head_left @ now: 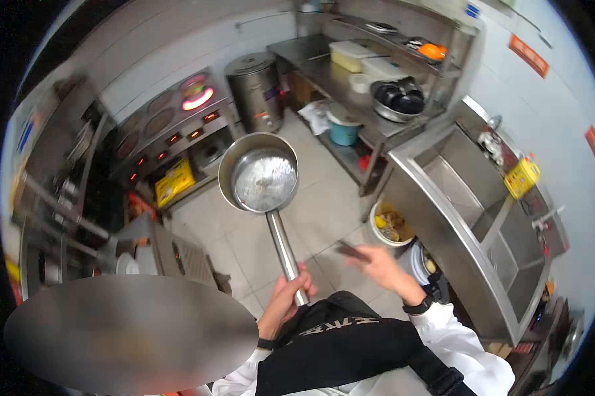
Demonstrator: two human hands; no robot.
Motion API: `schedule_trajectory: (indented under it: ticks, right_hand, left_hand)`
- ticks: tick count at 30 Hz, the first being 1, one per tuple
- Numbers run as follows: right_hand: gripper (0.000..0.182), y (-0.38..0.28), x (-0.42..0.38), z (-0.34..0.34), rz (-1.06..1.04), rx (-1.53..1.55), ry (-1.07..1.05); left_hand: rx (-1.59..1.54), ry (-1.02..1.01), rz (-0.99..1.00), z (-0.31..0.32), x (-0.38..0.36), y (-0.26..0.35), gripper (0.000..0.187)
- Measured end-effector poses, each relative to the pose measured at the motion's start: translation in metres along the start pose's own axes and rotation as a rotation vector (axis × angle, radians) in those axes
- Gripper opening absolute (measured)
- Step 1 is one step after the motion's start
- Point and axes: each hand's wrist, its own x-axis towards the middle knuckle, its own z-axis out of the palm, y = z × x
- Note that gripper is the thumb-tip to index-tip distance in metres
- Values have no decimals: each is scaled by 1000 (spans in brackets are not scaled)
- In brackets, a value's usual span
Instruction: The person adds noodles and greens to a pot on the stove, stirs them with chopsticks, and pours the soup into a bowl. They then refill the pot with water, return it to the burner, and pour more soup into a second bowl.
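My left hand (287, 296) is wrapped round the long metal handle of a saucepan (261, 175), which is held out in front of me over the floor. The pan's shiny inside faces up, and I cannot make out whether liquid lies in it. On the right, my right hand (384, 269) grips a small, dark, flat object (353, 251). That object is smeared by motion, so its kind does not show. It is apart from the saucepan.
A stove (165, 119) with one glowing red plate stands at the back left, beside a tall lidded steel pot (254, 89). To the right are a double sink (452, 175), a yellow bottle (522, 177) and a white waste bucket (376, 228). A blurred oval hides the lower left.
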Motion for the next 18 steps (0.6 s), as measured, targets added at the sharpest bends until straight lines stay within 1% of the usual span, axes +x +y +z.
schedule_trajectory:
  ticks: [1, 2, 4, 6, 7, 8, 10, 11, 12, 14, 16, 17, 18]
  right_hand:
    - [18, -1, 11, -2, 70, 34, -122]
    - [21, 11, 21, -2, 46, 192, -137]
    - [29, 6, 43, -14, 97, 230, -77]
    - [42, 27, 62, -21, 110, 158, 59]
    - [57, 37, 71, -30, 205, 166, 35]
    - [57, 39, 79, -41, 222, 164, 79]
    - [68, 41, 84, -59, 220, 331, 179]
    - [71, 43, 87, -69, 260, 165, 165]
    - [71, 44, 92, -79, 261, 149, 175]
    - [68, 44, 100, -91, 367, 284, 167]
    - [58, 47, 107, -94, 415, 435, 256]
    - [53, 56, 110, -99, 402, 374, 228]
    - [53, 71, 108, -102, 398, 379, 227]
  left_hand:
    - [104, -17, 54, 9, 31, 2, 29]
    - [185, -93, 74, 8, 66, -2, 35]
    - [160, -173, -4, 42, 109, 12, 41]
    - [239, -366, 24, 52, 157, 3, 47]
    - [299, -407, 38, 65, 174, 2, 51]
    - [265, -515, 21, 69, 193, -1, 51]
    - [225, -639, -116, 92, 213, 15, 50]
    - [203, -698, -208, 96, 224, 13, 50]
    - [181, -751, -281, 98, 239, 11, 49]
    - [203, -805, -304, 98, 263, 0, 52]
    - [188, -774, -371, 104, 273, 0, 51]
    - [239, -782, -410, 107, 282, 4, 52]
    - [293, -792, -458, 110, 290, 6, 54]
